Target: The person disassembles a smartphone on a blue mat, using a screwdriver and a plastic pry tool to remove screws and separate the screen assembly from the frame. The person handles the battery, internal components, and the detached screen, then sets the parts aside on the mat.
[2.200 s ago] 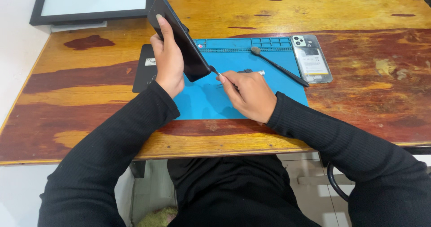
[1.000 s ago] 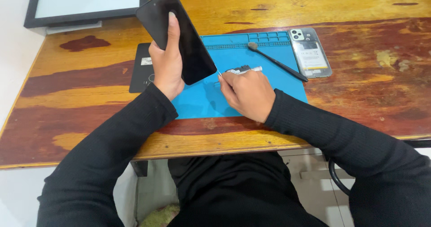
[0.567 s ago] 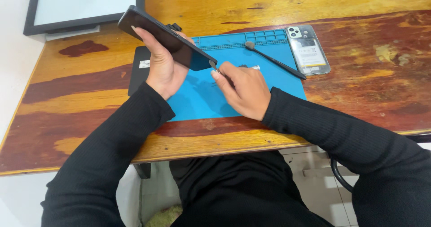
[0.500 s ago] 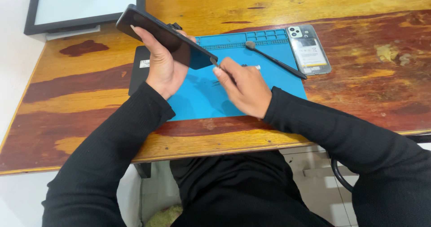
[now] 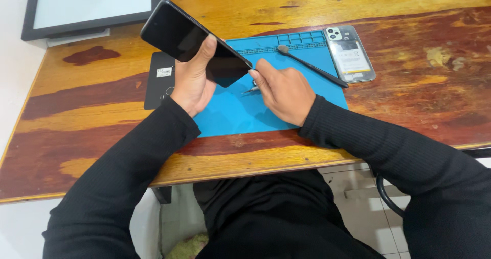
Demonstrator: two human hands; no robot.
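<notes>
Change: the dark phone (image 5: 197,46), flat and nearly edge-on half a second ago, is now turned so its black screen faces the camera; the right hand has stayed at its lower right corner.
Left hand: left hand (image 5: 192,82) is raised above the table (image 5: 92,110), its grip wrapped round the phone from behind, thumb lying across the glass, wrist over the left edge of the blue mat (image 5: 240,110).
Phone: held tilted in the air above the mat's upper left part, well apart from the black flat part (image 5: 157,80) lying on the wood.
Right hand: right hand (image 5: 284,92) rests on the mat, fingers curled and pressed together on a thin metal tool (image 5: 250,90), forefinger tip touching the phone's corner.
Right side: black spudger (image 5: 312,67) on the mat; clear-cased phone (image 5: 350,54) beside it.
</notes>
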